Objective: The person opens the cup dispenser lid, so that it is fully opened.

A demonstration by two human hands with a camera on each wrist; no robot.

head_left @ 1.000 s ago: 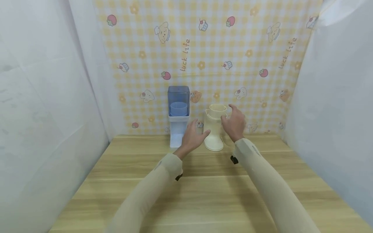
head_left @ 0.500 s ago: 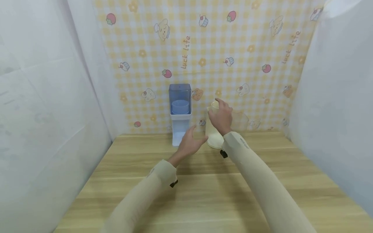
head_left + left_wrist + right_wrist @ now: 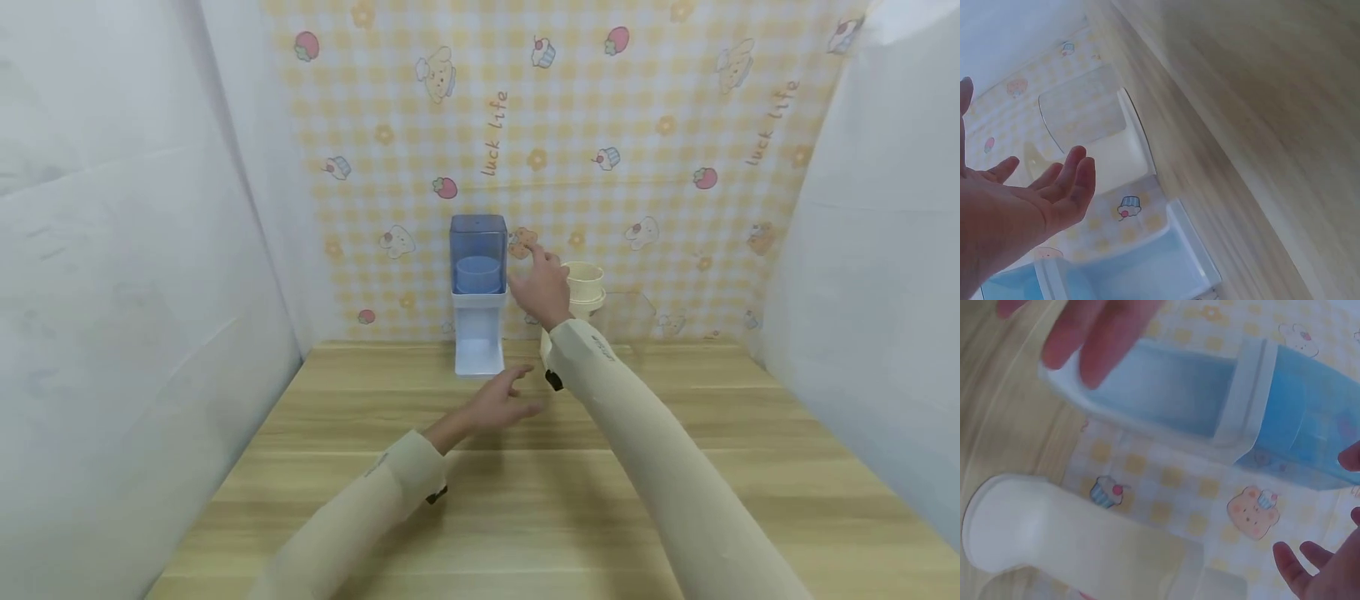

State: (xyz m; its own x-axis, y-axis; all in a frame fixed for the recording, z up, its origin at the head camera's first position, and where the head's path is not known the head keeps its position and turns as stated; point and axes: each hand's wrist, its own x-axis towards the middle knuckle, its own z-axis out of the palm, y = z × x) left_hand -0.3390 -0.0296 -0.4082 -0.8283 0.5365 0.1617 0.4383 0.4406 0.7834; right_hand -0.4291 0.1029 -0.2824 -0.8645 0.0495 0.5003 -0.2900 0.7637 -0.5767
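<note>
A white stand (image 3: pixel 478 342) topped by a see-through blue cover (image 3: pixel 477 237) is at the back of the table, a round cup-like part visible inside the cover. Close to its right is a cream stand (image 3: pixel 583 283) with a round collar on top, its lower part mostly hidden behind my right arm. My right hand (image 3: pixel 542 292) is held up between the two, fingers spread, fingertips near the blue cover's right side. Lower and nearer, my left hand (image 3: pixel 498 404) hovers in front of the white stand's base, fingers relaxed. Neither hand holds anything.
A clear panel-like piece (image 3: pixel 632 312) shows beside the cream stand. The wood-grain table (image 3: pixel 525 517) runs back to a yellow checked cloth (image 3: pixel 570 200), with white sheets hanging at left (image 3: pixel 135 292) and right (image 3: pixel 885 250).
My right hand has moved left from the cream stand to beside the blue cover. My left hand has come down and nearer. Both stands keep their places as the head view shifts slightly.
</note>
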